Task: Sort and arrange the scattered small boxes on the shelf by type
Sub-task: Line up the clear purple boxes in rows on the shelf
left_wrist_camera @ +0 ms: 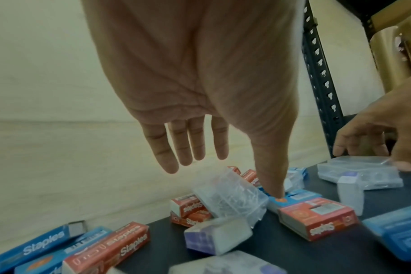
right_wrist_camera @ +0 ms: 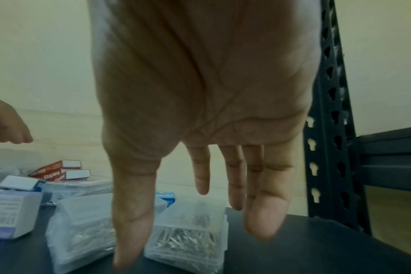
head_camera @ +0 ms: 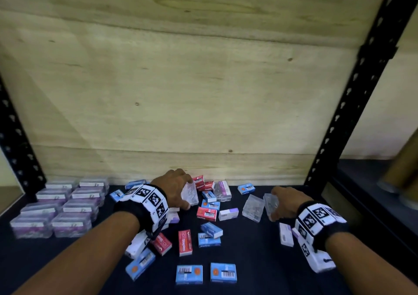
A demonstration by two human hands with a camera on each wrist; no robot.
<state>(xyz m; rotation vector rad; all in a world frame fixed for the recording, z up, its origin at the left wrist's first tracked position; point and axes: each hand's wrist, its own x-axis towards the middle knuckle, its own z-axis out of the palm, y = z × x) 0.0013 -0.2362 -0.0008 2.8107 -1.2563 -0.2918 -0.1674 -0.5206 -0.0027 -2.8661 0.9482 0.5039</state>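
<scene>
On the shelf's (head_camera: 248, 260) far side, left hand (head_camera: 174, 188) spread over a clear box (head_camera: 190, 194), right hand (head_camera: 287, 200) spread at another (head_camera: 270, 206) (slick, light, rattly; take the short sides).

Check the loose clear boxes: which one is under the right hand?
The rightmost clear box, beneath the right hand. Another lies free just left; the third sits under the left hand.

Both my forearms are bare, no sleeves. Each wrist has a black strap (head_camera: 126, 208) wrapped in a blocky white band (head_camera: 151, 202) of black-and-white square tag markers, same on the right (head_camera: 316, 217).
</scene>
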